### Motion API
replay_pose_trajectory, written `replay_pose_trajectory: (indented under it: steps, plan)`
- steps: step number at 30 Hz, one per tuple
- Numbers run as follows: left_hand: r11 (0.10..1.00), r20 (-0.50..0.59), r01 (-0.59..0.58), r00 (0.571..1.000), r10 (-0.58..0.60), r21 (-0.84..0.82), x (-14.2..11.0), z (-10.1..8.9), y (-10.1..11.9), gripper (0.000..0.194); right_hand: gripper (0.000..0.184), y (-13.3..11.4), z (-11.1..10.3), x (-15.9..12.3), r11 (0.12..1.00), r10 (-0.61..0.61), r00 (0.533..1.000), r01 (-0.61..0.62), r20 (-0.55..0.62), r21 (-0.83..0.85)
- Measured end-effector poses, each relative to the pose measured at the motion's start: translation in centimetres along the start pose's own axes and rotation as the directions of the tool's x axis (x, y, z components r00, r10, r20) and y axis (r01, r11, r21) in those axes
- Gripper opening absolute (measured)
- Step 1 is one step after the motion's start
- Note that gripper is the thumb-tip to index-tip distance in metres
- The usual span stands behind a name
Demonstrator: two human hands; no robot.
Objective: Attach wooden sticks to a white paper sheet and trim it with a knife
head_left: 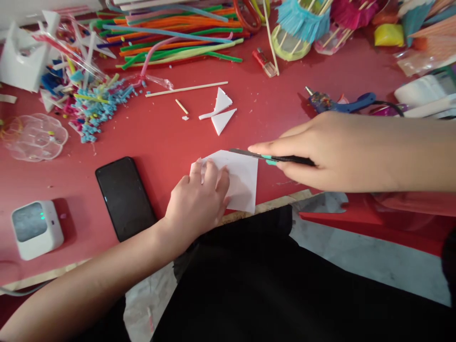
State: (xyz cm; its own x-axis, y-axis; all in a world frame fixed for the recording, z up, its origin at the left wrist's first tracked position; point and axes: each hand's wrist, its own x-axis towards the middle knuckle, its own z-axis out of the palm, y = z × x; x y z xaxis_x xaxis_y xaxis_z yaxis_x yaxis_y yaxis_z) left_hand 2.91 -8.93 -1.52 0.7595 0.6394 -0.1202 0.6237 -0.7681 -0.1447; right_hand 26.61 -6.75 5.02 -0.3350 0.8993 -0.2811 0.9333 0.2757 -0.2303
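A white foam sheet [242,178] lies near the table's front edge, its far corner cut at a slant. My left hand [199,194] holds it down, with bent fingertips on its left part and the thumb by the near edge. In my right hand [302,147] is a craft knife [290,159] with a dark handle and teal parts. Its blade lies along the sheet's far right edge; whether it is cutting in cannot be made out. Just beyond the sheet are two white triangular offcuts [223,121] and a thin wooden stick [187,89].
A black phone [124,197] and a small white device [37,229] lie to the left. A glue gun [338,102] rests beyond my right hand. Pipe cleaners [178,35], blue scraps [101,107], a clear palette [39,137] and a red-capped bottle [264,62] occupy the back.
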Motion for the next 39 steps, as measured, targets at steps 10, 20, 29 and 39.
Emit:
replay_pose_trajectory:
  steps: [10, 20, 29, 39]
  plan:
    - [0.996, 0.01, 0.059, 0.998, -0.06, 0.067, 0.3, -0.2, 1.4, 0.056, 0.051, -0.2, 3.1, 0.0, 0.985, -0.171, 0.978, 0.173, 0.116, -0.006]
    - [0.997, 0.024, 0.051, 0.998, -0.053, 0.059, 0.4, 0.0, 1.3, 0.058, 0.056, -1.5, 3.0, -0.1, 0.995, -0.091, 0.981, 0.099, 0.172, -0.034]
    - [0.997, 0.104, 0.061, 0.992, -0.067, 0.053, 0.6, -0.3, 1.3, 0.064, 0.058, -2.6, 2.8, 0.3, 0.99, -0.05, 0.958, 0.085, 0.283, -0.114]
    - [0.994, 0.148, 0.103, 0.983, -0.107, 0.039, 0.6, -0.8, 1.4, 0.067, 0.061, -3.1, 2.2, 0.3, 0.986, -0.012, 0.929, 0.073, 0.371, -0.15]
